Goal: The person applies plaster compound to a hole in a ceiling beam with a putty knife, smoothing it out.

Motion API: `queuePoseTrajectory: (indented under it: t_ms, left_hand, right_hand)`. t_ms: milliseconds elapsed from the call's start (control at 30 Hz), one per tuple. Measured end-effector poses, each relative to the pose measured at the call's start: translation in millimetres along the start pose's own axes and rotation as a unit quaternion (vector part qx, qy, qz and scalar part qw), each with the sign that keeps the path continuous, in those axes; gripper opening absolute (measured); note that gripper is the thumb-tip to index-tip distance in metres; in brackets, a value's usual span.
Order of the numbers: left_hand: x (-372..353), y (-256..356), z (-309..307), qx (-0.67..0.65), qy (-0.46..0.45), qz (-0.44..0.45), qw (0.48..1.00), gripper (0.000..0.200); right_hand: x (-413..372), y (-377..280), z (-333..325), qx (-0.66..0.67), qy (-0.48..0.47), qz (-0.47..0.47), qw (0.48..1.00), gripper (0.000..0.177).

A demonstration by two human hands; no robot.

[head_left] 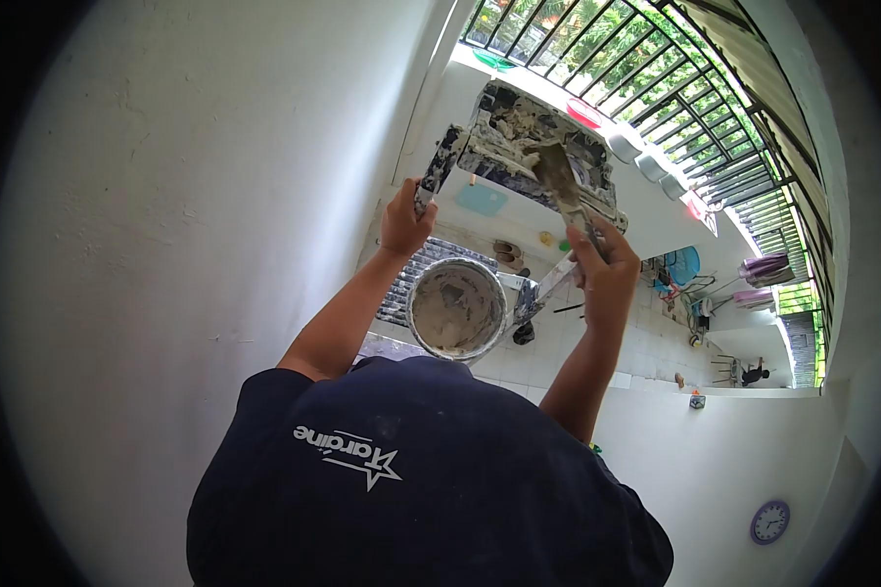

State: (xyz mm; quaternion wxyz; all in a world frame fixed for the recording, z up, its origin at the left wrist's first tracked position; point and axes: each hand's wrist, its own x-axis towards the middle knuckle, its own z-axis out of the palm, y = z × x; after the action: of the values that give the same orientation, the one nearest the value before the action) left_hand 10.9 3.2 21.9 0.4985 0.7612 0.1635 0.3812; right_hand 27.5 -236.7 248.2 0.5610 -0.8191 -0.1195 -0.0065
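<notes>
My left hand (408, 221) is closed round the handle of a plaster-caked scraper (445, 157), seen nearly edge-on and pointing up and away. My right hand (607, 262) grips a putty knife (558, 178), its wide blade coated in wet grey-beige filler. Beyond both tools lies a dark board (504, 103), thickly smeared and lumped with filler; the putty knife blade overlaps it in this view. Below and between my forearms stands a round bucket (504, 311) with pale filler (448, 323) inside and a crusted wall.
A bare white wall (196, 196) runs close along my left. Black window bars (617, 59) line the far right, with bowls and pots (625, 147) on the ledge. Lower down are shoes (508, 254), a blue basket (683, 264) and floor tiles. A clock (770, 522) hangs at right.
</notes>
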Motion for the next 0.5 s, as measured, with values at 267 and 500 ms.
queuePoseTrajectory:
  t_ms: [267, 500]
  left_hand:
    - [-1.7, 1.5, 0.3, 0.012, 0.022, 0.018, 1.0, 0.028]
    - [-1.9, 2.0, -0.3, 0.015, 0.027, 0.023, 0.999, 0.033]
  right_hand:
    - [36.3, 23.5, -137.4, -0.087, 0.013, 0.057, 0.995, 0.04]
    - [60.6, 21.1, -157.7, -0.13, -0.058, 0.092, 0.986, 0.042]
